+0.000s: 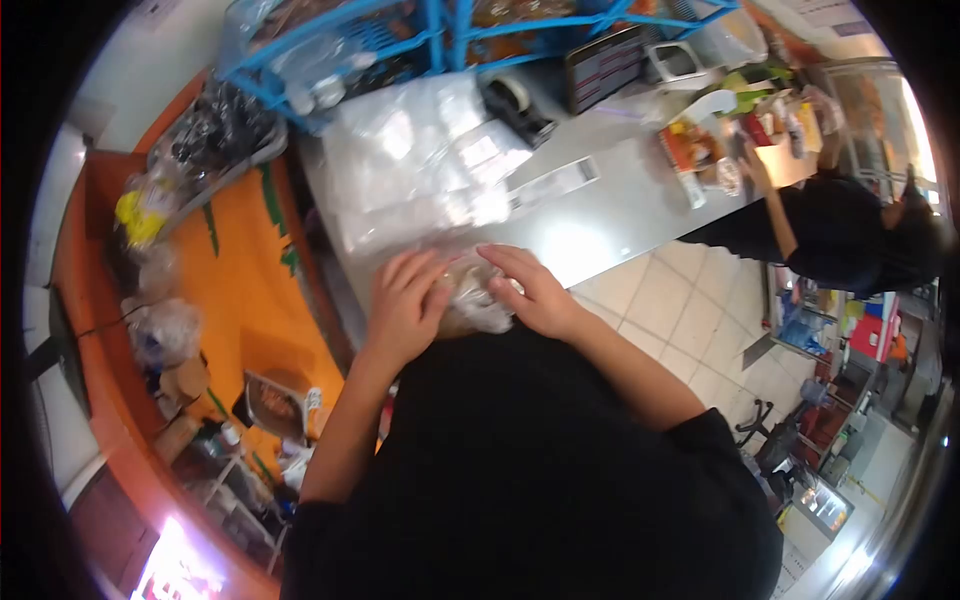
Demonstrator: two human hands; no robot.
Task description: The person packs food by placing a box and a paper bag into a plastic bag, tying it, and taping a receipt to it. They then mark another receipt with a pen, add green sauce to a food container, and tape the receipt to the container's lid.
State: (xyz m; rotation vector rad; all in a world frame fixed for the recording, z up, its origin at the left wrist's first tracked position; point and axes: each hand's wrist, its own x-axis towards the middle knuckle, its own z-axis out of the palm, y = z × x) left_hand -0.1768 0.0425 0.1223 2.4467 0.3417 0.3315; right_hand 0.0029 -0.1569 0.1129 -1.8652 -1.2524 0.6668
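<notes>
A clear, crinkled plastic bag (478, 300) is right in front of my body, at the near edge of the metal counter. What it contains is hard to make out. My left hand (408, 305) grips its left side, fingers bent over the plastic. From the other side my right hand (535, 292) holds the bag, with the thumb and fingers curled against it. Just beyond both hands lies a wide pile of flat clear plastic bags (400, 165), shiny under the light.
Blue plastic baskets (440, 40) line the back. A black tape dispenser (518, 110) and a dark-screened tablet (605, 70) stand on the counter (640, 215). At the right, another person (840, 225) in dark clothes handles a sheet. An orange surface (240, 260) lies left.
</notes>
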